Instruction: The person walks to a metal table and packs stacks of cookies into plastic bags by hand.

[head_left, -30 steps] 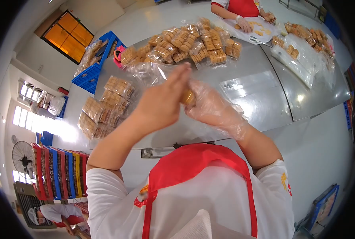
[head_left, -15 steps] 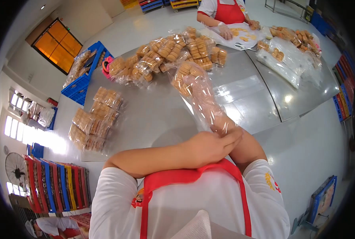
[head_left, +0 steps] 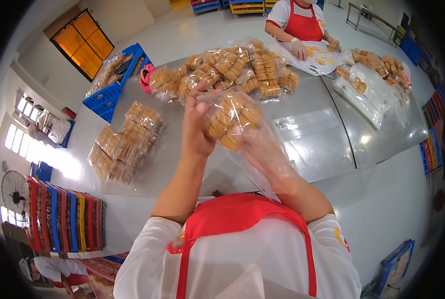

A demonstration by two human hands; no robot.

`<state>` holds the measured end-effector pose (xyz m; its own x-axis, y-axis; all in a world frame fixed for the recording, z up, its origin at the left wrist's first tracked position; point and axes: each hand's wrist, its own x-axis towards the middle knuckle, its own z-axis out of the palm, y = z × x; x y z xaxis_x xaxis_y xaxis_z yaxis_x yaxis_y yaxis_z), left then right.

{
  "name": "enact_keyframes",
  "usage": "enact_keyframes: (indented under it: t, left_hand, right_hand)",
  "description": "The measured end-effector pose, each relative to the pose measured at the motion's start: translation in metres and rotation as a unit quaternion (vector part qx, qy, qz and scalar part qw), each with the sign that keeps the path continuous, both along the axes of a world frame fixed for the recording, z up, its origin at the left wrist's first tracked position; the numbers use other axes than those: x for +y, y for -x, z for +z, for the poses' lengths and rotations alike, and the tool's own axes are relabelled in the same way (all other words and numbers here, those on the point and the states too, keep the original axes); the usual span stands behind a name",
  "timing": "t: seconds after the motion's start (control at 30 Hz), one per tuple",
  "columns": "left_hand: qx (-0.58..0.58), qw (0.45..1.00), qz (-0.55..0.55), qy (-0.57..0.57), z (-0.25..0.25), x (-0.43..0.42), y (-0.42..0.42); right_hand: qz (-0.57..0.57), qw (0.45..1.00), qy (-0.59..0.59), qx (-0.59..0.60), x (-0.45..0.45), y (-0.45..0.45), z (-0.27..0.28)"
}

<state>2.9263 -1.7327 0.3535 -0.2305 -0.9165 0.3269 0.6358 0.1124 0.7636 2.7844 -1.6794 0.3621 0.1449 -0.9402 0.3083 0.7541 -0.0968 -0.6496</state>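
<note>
A clear plastic bag of round golden biscuits point(head_left: 235, 117) is held up over the metal table point(head_left: 182, 174). My left hand point(head_left: 197, 127), bare, is at the bag's left side with its fingers raised and apart, palm toward the bag. My right hand point(head_left: 262, 147) is behind or inside the clear plastic, which reaches down over the wrist; its fingers are mostly hidden by the biscuits it holds. Beyond the bag lies a heap of filled biscuit packs point(head_left: 227, 67). Flat packs point(head_left: 127, 139) are stacked at the table's left.
A blue crate point(head_left: 103, 97) with packs stands at the left edge, beside a pink object point(head_left: 145, 78). Across the table a person in a red apron point(head_left: 305, 25) handles biscuits near scissors point(head_left: 320, 71). Plastic bags point(head_left: 369, 99) lie at the right.
My left hand has moved from my right forearm up to the bag's left side. The clear bag, pulled over my right hand since the first frame, now surrounds the biscuits.
</note>
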Motion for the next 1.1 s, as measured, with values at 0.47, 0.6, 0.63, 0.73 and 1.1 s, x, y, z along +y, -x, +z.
enact_keyframes:
  t: [0.47,0.6,0.63,0.73,1.1]
  left_hand:
    - [0.042,0.997,-0.001,-0.065,0.002,0.002,-0.015]
    - [0.069,0.997,-0.039,-0.011,0.008,0.000,-0.020]
    - [0.080,0.995,-0.053,-0.003,0.007,0.001,-0.017]
    - [0.144,0.985,-0.023,-0.089,-0.020,0.009,0.000]
    - [-0.068,0.818,-0.337,-0.461,-0.187,0.056,-0.002]
  right_hand:
    - [-0.391,0.604,0.470,0.511,0.004,-0.001,-0.018]
    - [-0.406,0.561,0.489,0.530,0.003,0.000,-0.015]
    - [-0.414,0.554,0.489,0.531,0.003,-0.001,-0.014]
    - [-0.437,0.528,0.479,0.549,0.001,-0.004,-0.009]
    - [-0.312,0.443,0.373,0.753,-0.060,0.007,-0.182]
